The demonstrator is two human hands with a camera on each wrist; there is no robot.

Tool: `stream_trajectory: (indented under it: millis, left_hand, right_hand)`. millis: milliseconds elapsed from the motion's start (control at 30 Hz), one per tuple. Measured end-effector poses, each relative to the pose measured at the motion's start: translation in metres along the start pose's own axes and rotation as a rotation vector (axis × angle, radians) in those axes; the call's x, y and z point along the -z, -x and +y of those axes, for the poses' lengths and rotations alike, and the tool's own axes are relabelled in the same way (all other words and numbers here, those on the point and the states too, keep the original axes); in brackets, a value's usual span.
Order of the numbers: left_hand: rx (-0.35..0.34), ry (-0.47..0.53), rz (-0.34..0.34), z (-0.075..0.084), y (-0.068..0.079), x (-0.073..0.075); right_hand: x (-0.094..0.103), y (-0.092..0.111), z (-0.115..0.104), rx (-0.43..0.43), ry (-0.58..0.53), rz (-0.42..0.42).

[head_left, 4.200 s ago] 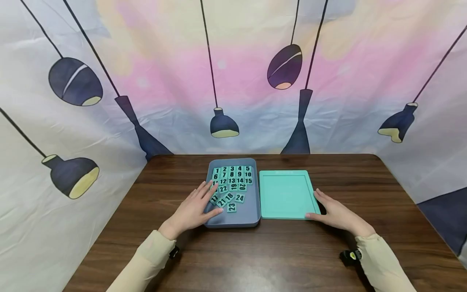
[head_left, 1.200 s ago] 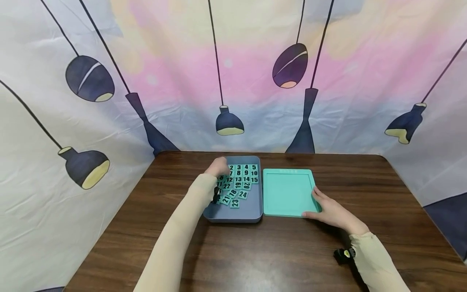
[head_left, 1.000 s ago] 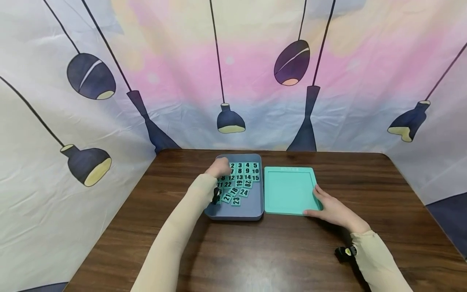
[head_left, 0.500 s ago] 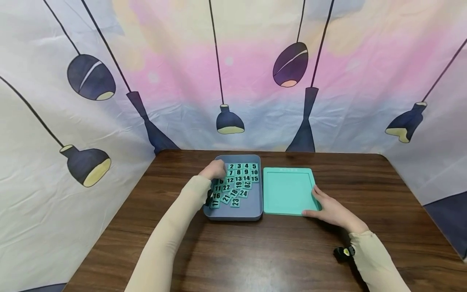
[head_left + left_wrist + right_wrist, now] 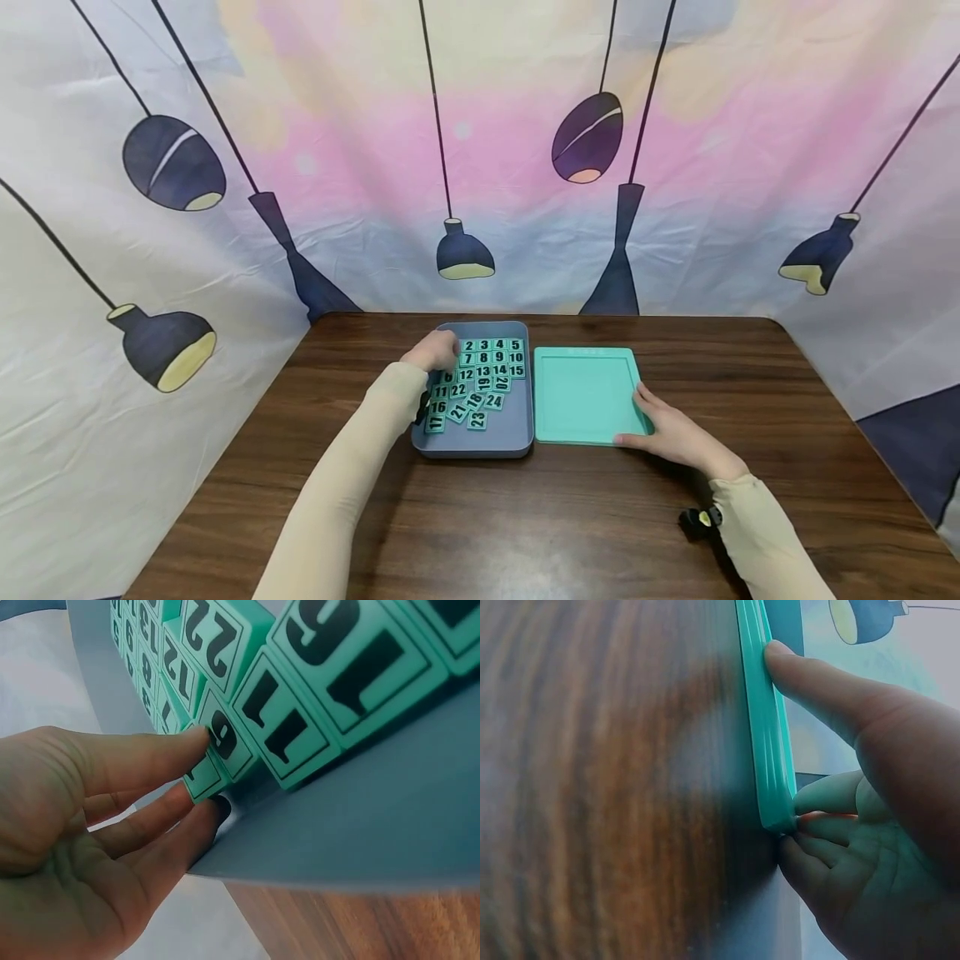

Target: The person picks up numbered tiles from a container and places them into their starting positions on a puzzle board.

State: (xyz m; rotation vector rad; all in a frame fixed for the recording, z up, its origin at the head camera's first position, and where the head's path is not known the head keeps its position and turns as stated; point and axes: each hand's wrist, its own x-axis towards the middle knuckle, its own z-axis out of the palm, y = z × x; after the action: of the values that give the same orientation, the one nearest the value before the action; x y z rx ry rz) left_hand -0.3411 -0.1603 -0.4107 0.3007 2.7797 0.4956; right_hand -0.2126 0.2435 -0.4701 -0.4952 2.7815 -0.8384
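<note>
The tile marked 1 (image 5: 204, 780) sits toward the far left corner of the grey tray (image 5: 498, 440), pinched between the thumb and fingers of the left hand (image 5: 433, 351), its thumb tip right by the 6. Other numbered tiles (image 5: 492, 357) lie face up around it: straight rows toward the far end, then 18, 21 and 24 askew and 23 turned sideways nearer the person. The tray stands near the counter's far edge, left of its middle. Just beside it, to the right, lies a flat turquoise board (image 5: 585, 396); the right hand (image 5: 673, 431) grips its near right corner, thumb against the near side. Under everything is the dark wood counter (image 5: 480, 517).
</note>
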Motion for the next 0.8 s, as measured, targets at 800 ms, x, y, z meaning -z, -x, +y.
stream_trajectory:
  millis: [800]
  left_hand:
    - [-0.065,0.118,0.066,-0.014,-0.038,0.003]
  right_hand:
    - [0.000,0.001,0.009,-0.008,-0.033,0.010]
